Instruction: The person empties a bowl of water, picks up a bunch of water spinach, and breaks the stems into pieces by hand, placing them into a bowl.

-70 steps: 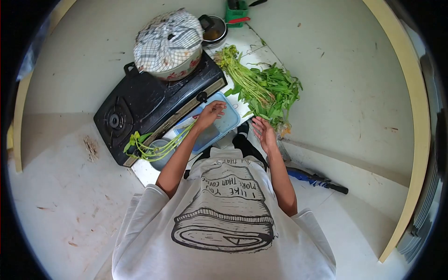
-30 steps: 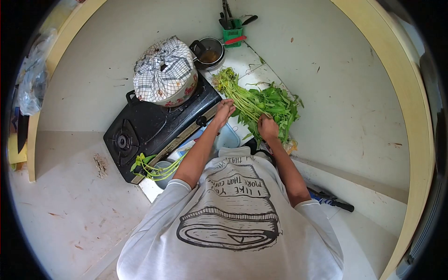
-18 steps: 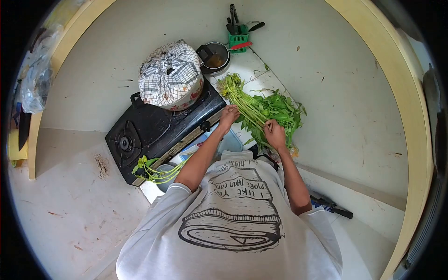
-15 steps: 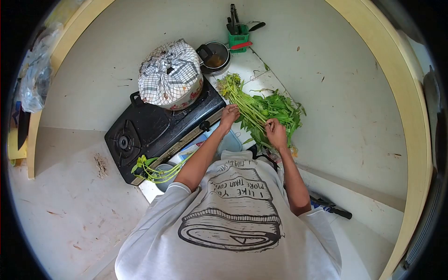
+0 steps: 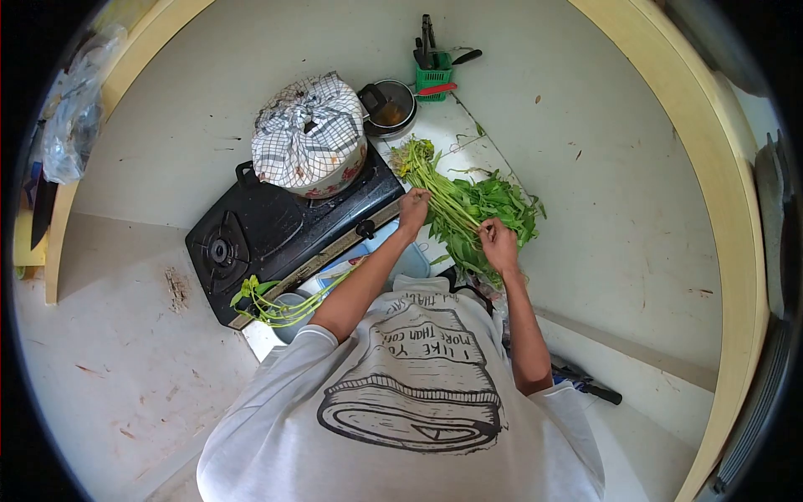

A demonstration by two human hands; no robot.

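A bundle of leafy green stems point(image 5: 456, 201) lies on the white counter right of the stove, its roots toward the back and its leaves to the right. My left hand point(image 5: 414, 207) is at the near side of the stems, its fingers pinched against them. My right hand point(image 5: 497, 241) is at the leafy part, thumb and fingers closed on a stem. The exact stems between the fingers are too small to make out. Separate loose stems point(image 5: 280, 311) rest across a grey bowl point(image 5: 290, 316) near my left forearm.
A black stove point(image 5: 276, 226) carries a pot point(image 5: 343, 178) wrapped in checked cloth. Behind it are a small pan point(image 5: 391, 109) with a red handle nearby and a green utensil basket point(image 5: 432, 82). A blue tray point(image 5: 410, 261) lies beside the stove's front edge.
The whole view has shifted slightly. Both hands stay at the bundle, with only small finger movements.
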